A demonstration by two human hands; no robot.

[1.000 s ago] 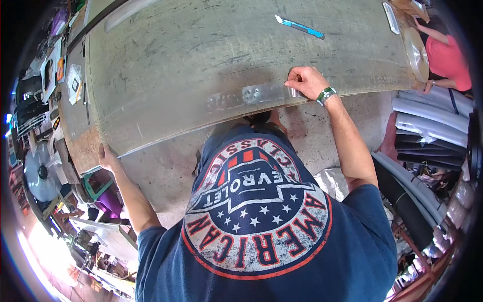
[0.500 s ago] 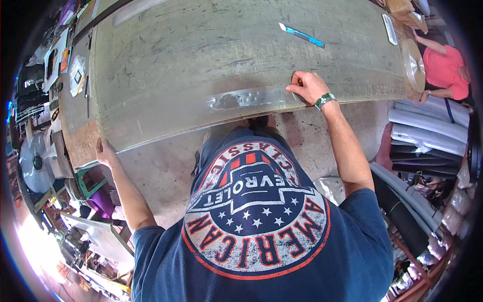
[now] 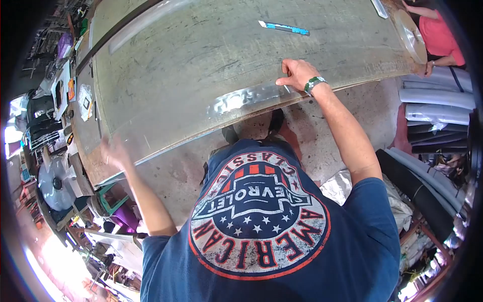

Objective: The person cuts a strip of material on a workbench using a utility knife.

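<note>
My right hand (image 3: 299, 75) is over the near part of the worktable (image 3: 176, 65), thumb and fingers pinched together. A thin, pale sliver shows just below the pinch, too small to name. Beside it, a shiny clear strip (image 3: 244, 99) lies along the near edge. My left hand (image 3: 116, 152) is smeared by motion near the table's left front corner, so its fingers cannot be made out. Farther back on the surface rests a blue and black cutter knife (image 3: 284, 28).
Another person in a pink top (image 3: 440, 38) stands at the table's right end, near a round clear disc (image 3: 410, 38). Wrapped rolls (image 3: 437, 98) are stacked at the right. A fan (image 3: 56, 183) and cluttered shelves are at the left. A dark bar (image 3: 118, 30) crosses the table's far left.
The view has shifted. My left hand, earlier clear at the table's front left edge, is now blurred by motion. My right hand keeps its pinch, a little farther from the near edge.
</note>
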